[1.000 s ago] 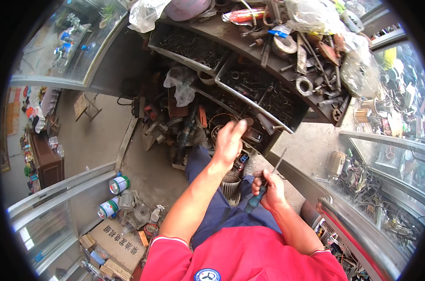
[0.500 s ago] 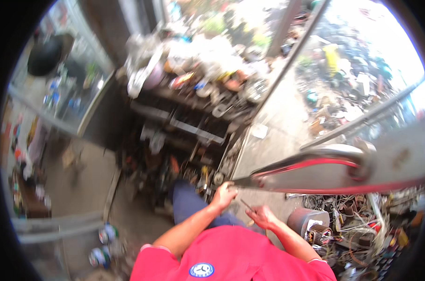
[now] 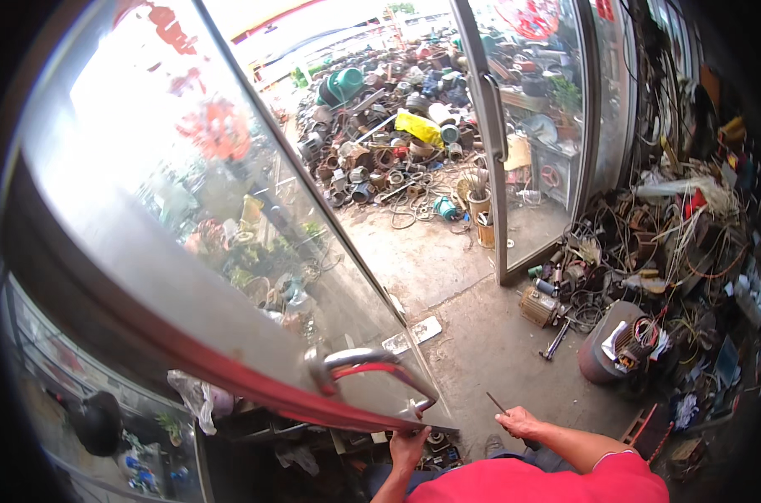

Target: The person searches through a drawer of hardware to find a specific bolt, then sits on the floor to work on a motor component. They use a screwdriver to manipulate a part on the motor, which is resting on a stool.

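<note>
Silvery metal forms the curved door handle (image 3: 368, 356), lying just beyond our left hand (image 3: 407, 449), the nearer one, with its long axis slanting down rightward along the door (image 3: 263, 381); our left fingers bend against the door's edge (whether they grip it, we cannot tell), and our right hand (image 3: 521, 422) clasps a thin-shafted tool (image 3: 498, 404) pointing forward-left

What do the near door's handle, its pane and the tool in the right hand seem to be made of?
Handle: probably polished metal, from its mirror-like shine. Pane: likely glass, being see-through and glossy, though clear plastic is possible. Tool: its thin, straight, dark shaft suggests dull metal.
</note>
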{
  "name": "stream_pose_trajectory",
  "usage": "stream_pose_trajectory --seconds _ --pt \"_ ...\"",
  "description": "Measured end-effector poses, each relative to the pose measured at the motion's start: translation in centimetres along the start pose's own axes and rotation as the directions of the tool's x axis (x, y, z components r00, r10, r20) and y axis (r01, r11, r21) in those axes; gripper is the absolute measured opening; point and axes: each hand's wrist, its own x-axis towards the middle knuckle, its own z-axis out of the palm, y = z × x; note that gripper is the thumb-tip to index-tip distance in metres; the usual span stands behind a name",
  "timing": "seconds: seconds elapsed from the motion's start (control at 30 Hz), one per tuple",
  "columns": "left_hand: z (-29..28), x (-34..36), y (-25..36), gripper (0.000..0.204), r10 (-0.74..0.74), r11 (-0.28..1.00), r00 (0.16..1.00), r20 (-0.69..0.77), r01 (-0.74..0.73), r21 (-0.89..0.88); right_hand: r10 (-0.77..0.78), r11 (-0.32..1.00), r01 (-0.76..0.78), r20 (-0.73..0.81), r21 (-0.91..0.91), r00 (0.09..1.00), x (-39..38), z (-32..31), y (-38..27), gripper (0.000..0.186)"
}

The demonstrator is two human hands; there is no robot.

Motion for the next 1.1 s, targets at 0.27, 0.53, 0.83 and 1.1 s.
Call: stream_pose_trajectory --seconds 0.27,0.53,0.83,1.1 --pt "1.0 0.1 0.3 0.049 0.029 0.878 0.993 -0.113 0.029 0.479 0.092 0.966 -0.084 -0.019 0.245 0.996 3.3 -0.9 2.4 0.039" --pt "2.8 0.5 0.4 0.061 -0.219 0.968 0.96 -0.173 0.236 0.088 0.215 0.951 -0.21 0.001 0.227 0.977 5.9 -5.4 7.1 0.038" --pt "3.8 0.4 -0.3 0.048 -0.111 0.993 0.979 -0.17 0.116 0.016 0.567 0.805 -0.481 -0.21 0.348 0.796 -1.2 -9.8 18.9 0.038" --pt "8.2 0.0 -1.8 0.013 -0.876 0.43 0.457 0.155 0.885 -0.179 0.756 0.623 -0.581 -0.213 0.524 0.618 -10.9 -5.2 25.9 0.037"
